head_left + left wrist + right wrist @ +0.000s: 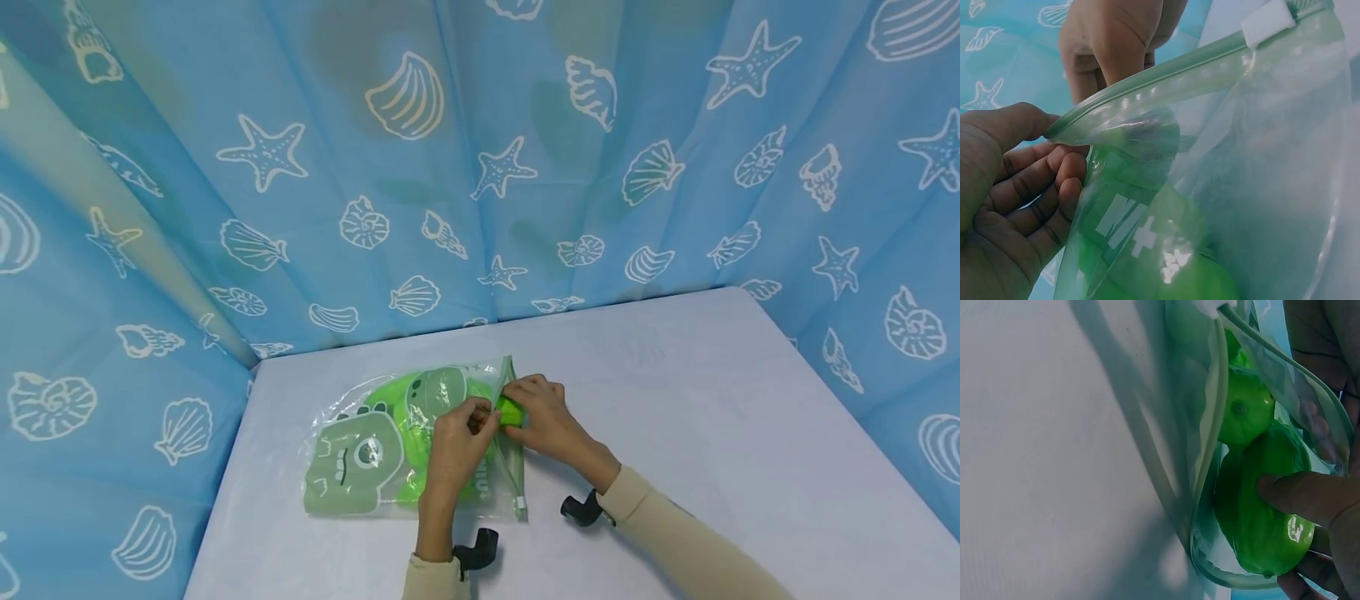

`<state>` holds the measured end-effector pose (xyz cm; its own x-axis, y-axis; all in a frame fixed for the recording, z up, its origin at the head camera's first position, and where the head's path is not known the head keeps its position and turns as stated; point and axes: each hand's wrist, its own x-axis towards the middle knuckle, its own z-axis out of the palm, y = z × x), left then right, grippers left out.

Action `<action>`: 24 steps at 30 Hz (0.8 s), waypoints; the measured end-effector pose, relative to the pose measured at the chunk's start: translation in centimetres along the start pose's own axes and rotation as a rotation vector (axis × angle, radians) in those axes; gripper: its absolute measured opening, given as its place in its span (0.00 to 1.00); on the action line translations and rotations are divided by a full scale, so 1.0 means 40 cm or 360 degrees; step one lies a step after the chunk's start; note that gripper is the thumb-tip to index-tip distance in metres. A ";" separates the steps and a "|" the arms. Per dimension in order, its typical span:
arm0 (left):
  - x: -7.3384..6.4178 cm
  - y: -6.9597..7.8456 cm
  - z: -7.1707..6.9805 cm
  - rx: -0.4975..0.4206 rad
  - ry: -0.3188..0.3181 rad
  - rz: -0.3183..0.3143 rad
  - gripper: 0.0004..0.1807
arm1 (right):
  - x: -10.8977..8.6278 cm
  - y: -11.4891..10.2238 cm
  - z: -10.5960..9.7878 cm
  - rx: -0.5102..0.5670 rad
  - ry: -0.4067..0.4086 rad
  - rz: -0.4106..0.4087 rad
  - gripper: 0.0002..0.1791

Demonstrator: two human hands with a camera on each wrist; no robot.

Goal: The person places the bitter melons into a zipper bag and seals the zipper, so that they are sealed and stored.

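Observation:
A clear zip bag (352, 492) with a pale green cartoon print lies on the table, bright green contents showing through it. My left hand (456, 442) pinches the bag's rim between thumb and fingers at the open mouth, seen closely in the left wrist view. At that mouth my right hand (551, 421) grips a glossy green ridged fruit (1263, 506), thumb on its upper side and fingers curled beneath. The fruit sits within the opening in the right wrist view. Behind it rests another rounded green fruit (1247, 409), inside the bag. Plastic partly veils the other contents.
The white slider (1267, 23) sits toward one end of the zip. A white table (675, 400) extends right of the bag, and a blue shell-print curtain (480, 208) surrounds its back and sides. Black wrist mounts (480, 550) hang beside both forearms.

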<state>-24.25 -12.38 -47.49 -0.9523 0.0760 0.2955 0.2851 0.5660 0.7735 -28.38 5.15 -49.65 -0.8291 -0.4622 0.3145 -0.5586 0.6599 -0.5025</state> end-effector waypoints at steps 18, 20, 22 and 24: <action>0.001 0.001 -0.003 -0.0006 0.0016 0.0001 0.08 | 0.019 -0.016 0.018 0.0020 0.0014 -0.0042 0.25; 0.000 -0.002 -0.002 -0.0015 0.0014 0.0000 0.08 | 0.022 -0.020 0.018 0.0025 -0.0003 -0.0020 0.24; 0.000 -0.004 -0.001 -0.0020 0.0015 -0.0002 0.08 | 0.022 -0.023 0.017 0.0035 -0.0021 0.0001 0.24; 0.000 -0.004 -0.001 -0.0038 0.0011 -0.0005 0.08 | 0.019 -0.025 0.014 0.0051 -0.0020 0.0019 0.25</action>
<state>-24.31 -12.51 -47.60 -0.9525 0.0686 0.2967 0.2847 0.5465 0.7876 -28.44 3.80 -49.35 -0.8351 -0.4622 0.2982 -0.5475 0.6460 -0.5319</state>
